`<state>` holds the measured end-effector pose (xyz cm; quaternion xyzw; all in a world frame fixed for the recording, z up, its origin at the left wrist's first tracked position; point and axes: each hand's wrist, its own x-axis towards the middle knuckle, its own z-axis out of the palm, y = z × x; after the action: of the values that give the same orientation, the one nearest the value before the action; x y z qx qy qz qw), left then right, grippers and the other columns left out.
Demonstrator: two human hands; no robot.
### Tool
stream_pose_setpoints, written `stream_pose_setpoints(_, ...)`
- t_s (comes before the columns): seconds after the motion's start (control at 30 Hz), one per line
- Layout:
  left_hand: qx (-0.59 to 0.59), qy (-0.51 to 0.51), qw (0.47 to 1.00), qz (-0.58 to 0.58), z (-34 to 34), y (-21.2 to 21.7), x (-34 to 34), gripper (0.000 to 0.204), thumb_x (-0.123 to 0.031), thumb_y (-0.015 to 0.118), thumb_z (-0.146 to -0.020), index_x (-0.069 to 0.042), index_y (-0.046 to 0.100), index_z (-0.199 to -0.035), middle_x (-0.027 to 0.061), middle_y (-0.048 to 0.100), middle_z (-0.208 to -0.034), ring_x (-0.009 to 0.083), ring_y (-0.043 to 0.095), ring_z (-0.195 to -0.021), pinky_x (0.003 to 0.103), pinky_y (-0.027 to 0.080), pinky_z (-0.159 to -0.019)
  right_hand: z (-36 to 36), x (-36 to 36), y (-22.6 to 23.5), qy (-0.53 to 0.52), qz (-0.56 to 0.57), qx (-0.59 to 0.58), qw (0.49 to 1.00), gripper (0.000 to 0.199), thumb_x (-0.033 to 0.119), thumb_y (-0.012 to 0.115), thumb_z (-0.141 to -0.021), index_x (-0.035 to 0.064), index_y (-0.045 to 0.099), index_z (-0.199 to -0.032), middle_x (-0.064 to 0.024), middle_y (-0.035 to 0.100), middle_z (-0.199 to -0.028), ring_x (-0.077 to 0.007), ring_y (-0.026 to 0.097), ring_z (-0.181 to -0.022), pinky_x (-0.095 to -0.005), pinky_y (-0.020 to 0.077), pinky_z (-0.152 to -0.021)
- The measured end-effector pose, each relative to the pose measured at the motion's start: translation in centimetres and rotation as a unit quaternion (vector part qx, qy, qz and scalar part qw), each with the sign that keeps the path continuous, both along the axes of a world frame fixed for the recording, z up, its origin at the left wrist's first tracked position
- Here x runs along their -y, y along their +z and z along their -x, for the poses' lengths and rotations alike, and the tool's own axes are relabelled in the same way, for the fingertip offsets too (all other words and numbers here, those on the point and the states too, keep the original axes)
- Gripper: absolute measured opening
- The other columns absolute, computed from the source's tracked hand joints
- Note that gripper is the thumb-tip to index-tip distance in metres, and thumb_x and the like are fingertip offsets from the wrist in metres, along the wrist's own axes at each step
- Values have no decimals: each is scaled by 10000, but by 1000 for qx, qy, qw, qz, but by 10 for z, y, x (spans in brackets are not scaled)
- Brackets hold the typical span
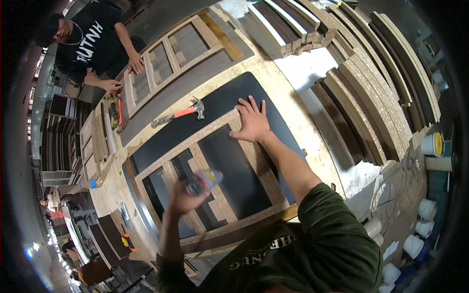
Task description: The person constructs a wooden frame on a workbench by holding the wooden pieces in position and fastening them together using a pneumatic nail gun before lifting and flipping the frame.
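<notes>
I have the left hand (181,199) closed around a clear bottle (209,178) above the wooden frame (266,180), the right hand (252,123) spread open at its far corner, a hammer (181,115) lying beyond and stacked boards (366,93) crowding the right.

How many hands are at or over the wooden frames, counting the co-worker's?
4: the right hand on the near frame; the left hand above it, holding a blurred bottle; one co-worker's hand on the far frame, the other hand near its end. None there looks hidden.
</notes>
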<state>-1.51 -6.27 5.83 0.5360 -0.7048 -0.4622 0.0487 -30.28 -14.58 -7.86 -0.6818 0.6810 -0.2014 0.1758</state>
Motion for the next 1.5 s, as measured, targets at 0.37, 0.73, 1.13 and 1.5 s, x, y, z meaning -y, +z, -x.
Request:
stream_pose_setpoints(0.37,-6,-78,990,113,90,-7,147,266,-150,707,-743,15,649,-944,181,676,-851,278,674,-838,327,488,-741,3,5,-10,-3,25,43,999,893,550,700,-576,87,466,-1303,-81,347,-1453,-312,174,-1415,-610,49,-1124)
stream_pose_setpoints(0.73,14,-100,990,98,103,-21,165,215,-123,699,-757,17,635,-907,141,684,-862,242,660,-809,322,499,-743,4,8,-12,-3,11,52,999,883,548,695,-592,79,465,-1304,-76,360,-1436,-297,175,-1415,-613,54,-1124)
stream_pose_setpoints(1.13,120,-108,983,85,112,-19,162,249,-143,701,-759,6,635,-946,155,681,-897,269,658,-853,346,493,-764,6,7,-10,0,1,45,999,887,564,681,-608,82,458,-1318,-77,345,-1450,-298,162,-1420,-604,48,-1130)
stream_pose_setpoints(1.5,99,-86,989,72,111,-16,161,276,-150,714,-748,-9,633,-971,141,684,-919,260,656,-851,337,491,-761,6,7,-11,-1,-6,46,999,892,562,684,-604,74,460,-1317,-75,348,-1446,-301,163,-1417,-606,46,-1131)
